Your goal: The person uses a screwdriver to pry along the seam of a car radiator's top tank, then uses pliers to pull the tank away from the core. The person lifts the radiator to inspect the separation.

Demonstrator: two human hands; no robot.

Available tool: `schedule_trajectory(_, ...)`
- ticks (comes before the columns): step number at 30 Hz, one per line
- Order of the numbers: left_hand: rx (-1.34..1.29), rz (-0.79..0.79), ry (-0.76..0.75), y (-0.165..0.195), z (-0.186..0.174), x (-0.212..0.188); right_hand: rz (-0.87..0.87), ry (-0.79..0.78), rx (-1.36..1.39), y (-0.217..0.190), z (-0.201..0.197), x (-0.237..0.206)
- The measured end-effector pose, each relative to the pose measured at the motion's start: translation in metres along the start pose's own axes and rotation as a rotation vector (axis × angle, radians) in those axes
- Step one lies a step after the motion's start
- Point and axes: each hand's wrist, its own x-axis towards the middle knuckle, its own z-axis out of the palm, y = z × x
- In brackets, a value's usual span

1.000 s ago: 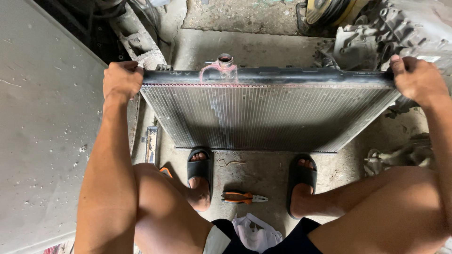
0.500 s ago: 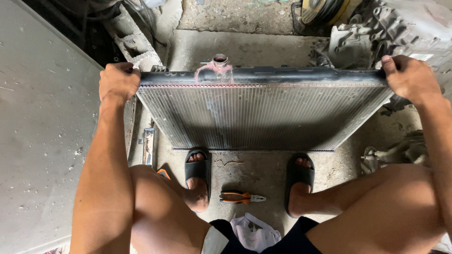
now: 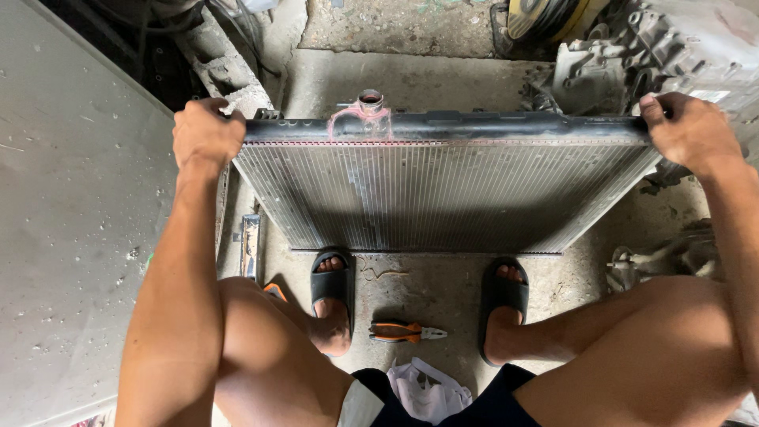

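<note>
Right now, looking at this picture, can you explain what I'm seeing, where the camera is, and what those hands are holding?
The camera sits on a person's head and looks down at their own arms and legs. The left hand and the right hand each grip a top corner of a car radiator, a wide finned metal panel standing upright on the concrete floor. Its filler neck is on top. Between the feet in black slide sandals lie orange-handled pliers.

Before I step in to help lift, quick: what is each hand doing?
Left hand: closed on the left end of the radiator, at its top tank.
Right hand: closed on the right end of the same top edge.
</note>
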Motion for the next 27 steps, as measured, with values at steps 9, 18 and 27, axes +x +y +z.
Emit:
schedule_trajectory(9,-0.099,0.305,-0.192,0.046,0.011,-0.034,0.062,-0.052,0.0,-0.006,-0.004,-0.006)
schedule_trajectory(18,-0.053,0.181,-0.547,0.088,0.026,-0.05,0.044,0.014,-0.002,-0.011,-0.007,-0.005)
schedule_trajectory(27,0.122,0.294,-0.5,0.084,0.046,-0.037,-0.366,0.05,-0.018,-0.148,-0.023,-0.07)
